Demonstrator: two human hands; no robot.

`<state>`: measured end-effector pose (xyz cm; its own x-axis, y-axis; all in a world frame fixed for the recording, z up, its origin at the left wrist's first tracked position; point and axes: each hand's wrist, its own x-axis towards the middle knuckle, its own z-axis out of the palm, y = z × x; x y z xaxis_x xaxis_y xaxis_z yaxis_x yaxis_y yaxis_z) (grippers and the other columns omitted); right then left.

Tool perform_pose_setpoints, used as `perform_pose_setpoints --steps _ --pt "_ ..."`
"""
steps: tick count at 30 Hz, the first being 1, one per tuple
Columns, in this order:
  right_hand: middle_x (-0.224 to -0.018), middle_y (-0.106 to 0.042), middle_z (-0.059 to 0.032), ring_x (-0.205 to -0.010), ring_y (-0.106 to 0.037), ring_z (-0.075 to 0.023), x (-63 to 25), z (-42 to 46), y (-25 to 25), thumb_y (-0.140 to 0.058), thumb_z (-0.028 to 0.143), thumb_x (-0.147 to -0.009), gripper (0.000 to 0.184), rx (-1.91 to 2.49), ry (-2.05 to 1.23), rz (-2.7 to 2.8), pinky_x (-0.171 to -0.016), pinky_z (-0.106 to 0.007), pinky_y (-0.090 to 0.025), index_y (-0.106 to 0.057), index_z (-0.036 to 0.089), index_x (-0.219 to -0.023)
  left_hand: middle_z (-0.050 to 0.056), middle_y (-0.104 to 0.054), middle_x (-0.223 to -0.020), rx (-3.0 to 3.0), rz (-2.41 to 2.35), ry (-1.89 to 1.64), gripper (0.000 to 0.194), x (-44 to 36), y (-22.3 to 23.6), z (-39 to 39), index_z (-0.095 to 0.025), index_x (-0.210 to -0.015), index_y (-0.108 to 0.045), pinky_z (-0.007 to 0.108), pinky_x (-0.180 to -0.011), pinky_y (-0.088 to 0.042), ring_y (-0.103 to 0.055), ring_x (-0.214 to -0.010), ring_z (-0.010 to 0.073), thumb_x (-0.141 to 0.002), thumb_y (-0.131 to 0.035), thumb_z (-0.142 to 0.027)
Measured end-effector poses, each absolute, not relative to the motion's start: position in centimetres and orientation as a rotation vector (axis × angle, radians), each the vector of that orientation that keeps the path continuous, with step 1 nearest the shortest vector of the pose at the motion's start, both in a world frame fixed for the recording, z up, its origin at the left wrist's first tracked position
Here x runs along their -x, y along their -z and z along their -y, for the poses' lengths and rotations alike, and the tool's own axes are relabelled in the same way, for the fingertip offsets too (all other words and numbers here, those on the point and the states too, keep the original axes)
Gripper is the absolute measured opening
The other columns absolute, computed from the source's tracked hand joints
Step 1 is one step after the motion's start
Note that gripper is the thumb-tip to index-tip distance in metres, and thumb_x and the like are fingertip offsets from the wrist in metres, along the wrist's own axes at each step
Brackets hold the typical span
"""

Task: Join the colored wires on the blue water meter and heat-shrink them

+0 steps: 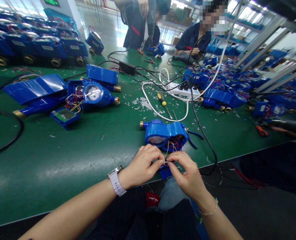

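Note:
A blue water meter (160, 133) with brass pipe ends lies on the green table near its front edge. Its right compartment stands uncovered, and thin red and yellow wires (172, 145) come out of it toward me. My left hand (148, 163) pinches a thin yellowish wire (166, 162) between thumb and forefinger. Facing it, my right hand (184, 168) pinches the same spot from the other side, fingertips almost meeting. Beneath the fingers a blue cover (165, 172) hangs at the table edge, partly hidden. Blue-handled pliers (194, 138) rest against the meter's right side.
More blue meters (97, 93) stand at left, with rows (37, 45) behind. A yellow-black screwdriver (162, 100), a white power strip (183, 89), tangled cables and white scraps lie beyond. Red-handled pliers (261, 131) lie at right. Two people (195, 36) work across the table.

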<state>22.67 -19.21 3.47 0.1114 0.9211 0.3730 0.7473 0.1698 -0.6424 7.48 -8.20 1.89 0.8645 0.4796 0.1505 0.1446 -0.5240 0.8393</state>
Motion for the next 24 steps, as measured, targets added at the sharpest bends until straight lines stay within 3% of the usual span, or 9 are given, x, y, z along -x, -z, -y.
perform_pose_setpoints --steps 15,24 --pt "-0.078 -0.056 -0.0028 -0.076 -0.049 -0.0197 -22.7 18.8 -4.2 -0.045 0.014 -0.094 0.015 1.716 -0.286 1.798 -0.075 -0.035 -0.035 -0.051 0.019 -0.081 0.001 -0.062 -0.089 -2.108 -0.452 -0.454 0.017 -7.5 -1.8 8.1 -0.019 -0.081 -0.058 0.034 -0.081 -0.034 -0.051 -0.089 0.0181 -0.094 -0.048 -0.022" --pt "-0.080 -0.057 -0.0040 -0.077 -0.052 -0.0203 -23.1 18.5 -4.8 -0.043 0.015 -0.095 0.015 1.751 -0.255 1.811 -0.072 -0.034 -0.038 -0.053 0.018 -0.085 0.001 -0.063 -0.089 -2.093 -0.467 -0.452 0.019 -7.6 -1.8 8.0 -0.019 -0.080 -0.057 0.034 -0.082 -0.034 -0.052 -0.089 0.0181 -0.095 -0.046 -0.024"
